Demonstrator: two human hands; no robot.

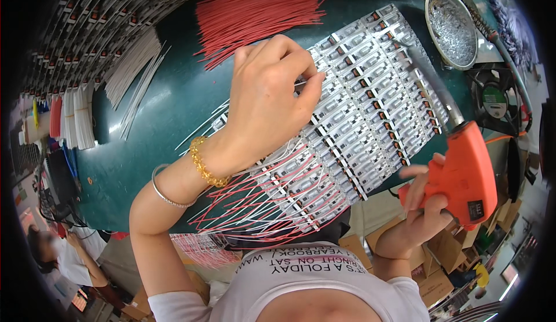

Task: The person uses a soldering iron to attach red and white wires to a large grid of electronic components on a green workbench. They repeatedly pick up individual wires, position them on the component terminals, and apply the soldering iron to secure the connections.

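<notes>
My right hand [430, 211] grips the handle of an orange soldering gun [476, 174]. Its dark barrel reaches up and left, with the tip over the far right part of a panel of small circuit boards [370, 99]. Above the panel's left side, my left hand [271, 81] is closed with thumb and forefinger pinched; what sits between them is too small to make out. Red and white wires [260, 200] trail off the panel's near left part. Some white wires [202, 126] stick out to the left beneath my left wrist.
A bundle of red wires [255, 18] lies at the back, with white wires [136, 70] to the left. At the back right stand a metal bowl of silvery bits [452, 29] and a black fan [493, 99]. More board panels [87, 26] fill the far left. Another person [75, 252] is at lower left.
</notes>
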